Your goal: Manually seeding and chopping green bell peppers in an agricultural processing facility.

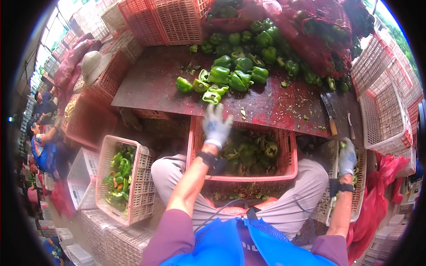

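My left hand point(217, 125), in a pale work glove, reaches over the near edge of the dark board point(155, 82) with its fingers spread. Just past its fingertips lies a cut green bell pepper point(212, 97), among several whole and cut green peppers point(219, 75). My right hand point(347, 158), also gloved, is low at the right over a slatted crate point(358, 195). Its fingers are close together, with a small green bit at the tips that is too small to name. Below my left hand, a pink crate point(293, 166) between my knees holds cut peppers point(250, 153).
A cleaver point(329, 114) and a small knife point(351, 126) lie at the board's right end. Red net sacks point(310, 31) of peppers stand behind the pile. A crate of peppers point(144, 177) is by my left knee. Stacked crates flank both sides; people point(42, 142) sit far left.
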The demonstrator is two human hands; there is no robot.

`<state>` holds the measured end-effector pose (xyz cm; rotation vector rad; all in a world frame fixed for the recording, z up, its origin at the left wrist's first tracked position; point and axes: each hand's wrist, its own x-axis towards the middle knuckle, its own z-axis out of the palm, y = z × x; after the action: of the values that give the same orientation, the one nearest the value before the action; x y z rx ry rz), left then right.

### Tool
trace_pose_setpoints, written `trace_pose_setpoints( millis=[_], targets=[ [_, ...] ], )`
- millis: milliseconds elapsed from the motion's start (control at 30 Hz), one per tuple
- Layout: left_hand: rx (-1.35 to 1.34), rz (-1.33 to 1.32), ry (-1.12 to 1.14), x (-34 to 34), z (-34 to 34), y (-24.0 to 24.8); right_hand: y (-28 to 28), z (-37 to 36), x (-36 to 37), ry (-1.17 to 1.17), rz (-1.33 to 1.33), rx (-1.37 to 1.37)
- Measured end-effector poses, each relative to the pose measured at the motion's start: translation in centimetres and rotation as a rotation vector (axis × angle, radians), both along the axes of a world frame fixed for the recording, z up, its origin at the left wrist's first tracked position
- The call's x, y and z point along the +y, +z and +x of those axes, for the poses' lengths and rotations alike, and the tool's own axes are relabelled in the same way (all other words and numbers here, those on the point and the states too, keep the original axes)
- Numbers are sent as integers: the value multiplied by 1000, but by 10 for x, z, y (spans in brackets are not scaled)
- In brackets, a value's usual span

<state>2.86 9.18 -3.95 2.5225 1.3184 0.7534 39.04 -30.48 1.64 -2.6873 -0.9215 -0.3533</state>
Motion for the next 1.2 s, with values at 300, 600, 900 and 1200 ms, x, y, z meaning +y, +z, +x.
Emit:
trace_pose_setpoints(
  millis=[300, 600, 900, 1200],
  targets=[
    [273, -67, 79, 111, 28, -20, -59, 58, -72, -31, -164, 152],
    [-186, 88, -384, 51, 9, -42, 3, -105, 175, 647, 114, 446],
    [-34, 29, -442, 48, 25, -40, -38, -166, 336, 701, 113, 362],
    [-84, 72, -524, 42, 27, -44, -26, -162, 402, 832, -320, 342]
  ],
)
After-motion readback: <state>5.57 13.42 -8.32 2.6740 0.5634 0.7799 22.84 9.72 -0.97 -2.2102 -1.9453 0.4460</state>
